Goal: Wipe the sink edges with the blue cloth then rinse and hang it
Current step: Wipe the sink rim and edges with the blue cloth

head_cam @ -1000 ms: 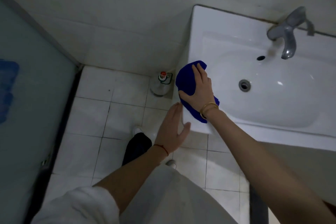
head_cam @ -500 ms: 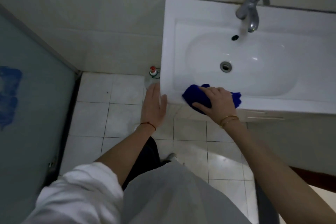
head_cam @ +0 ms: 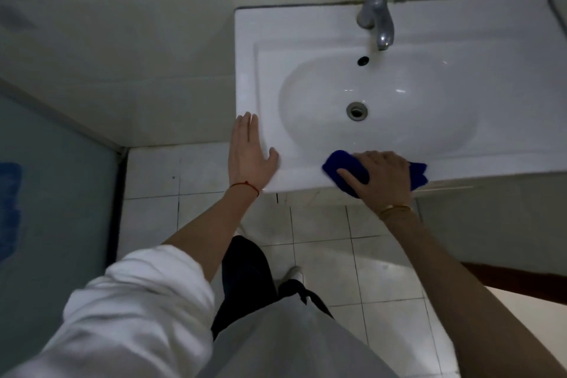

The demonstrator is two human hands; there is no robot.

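Front edge of the sink, cloth under our right hand

We had our right hand (head_cam: 380, 178) laid over the blue cloth (head_cam: 346, 167), fingers curved down onto it and thumb along its near side, pressing it on the near rim of the white sink (head_cam: 306, 31), a bit right of the near-left corner; a blue bit stuck out on the right of the hand too. Our left hand (head_cam: 248, 153) was flat on that near-left corner, fingers straight and together, thumb spread out to the right, holding nothing. The two hands were apart, with bare rim between them. Metal tap (head_cam: 379, 9) sat at the far edge, spout over the basin, and the drain (head_cam: 356, 110) was in the middle of the bowl. White floor tiles (head_cam: 322, 255) were below the sink, and a frosted glass panel (head_cam: 46, 193) was off to the left.
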